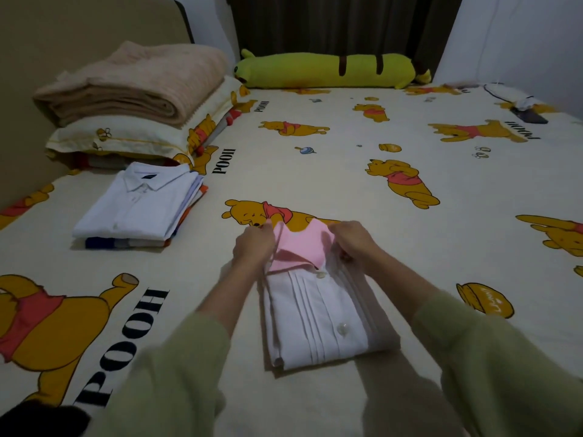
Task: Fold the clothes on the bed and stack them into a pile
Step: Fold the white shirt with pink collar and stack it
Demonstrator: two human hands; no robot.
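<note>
Your left hand (252, 247) and right hand (351, 239) each pinch a side of the pink collar (299, 247) of the folded white shirt (318, 316), which lies flat on the bed sheet (347, 159) before you. A folded pile (138, 206) sits well apart, to its left.

The fingertips of the left hand (252, 246) and the right hand (353, 242) are tucked under the pink collar (298, 247) and cannot be seen. In the pile (138, 209), only striped edges show beneath the white shirt. The dark object (530, 116) at the far right is too small to identify. The picture's lower edge cuts off both sleeves
</note>
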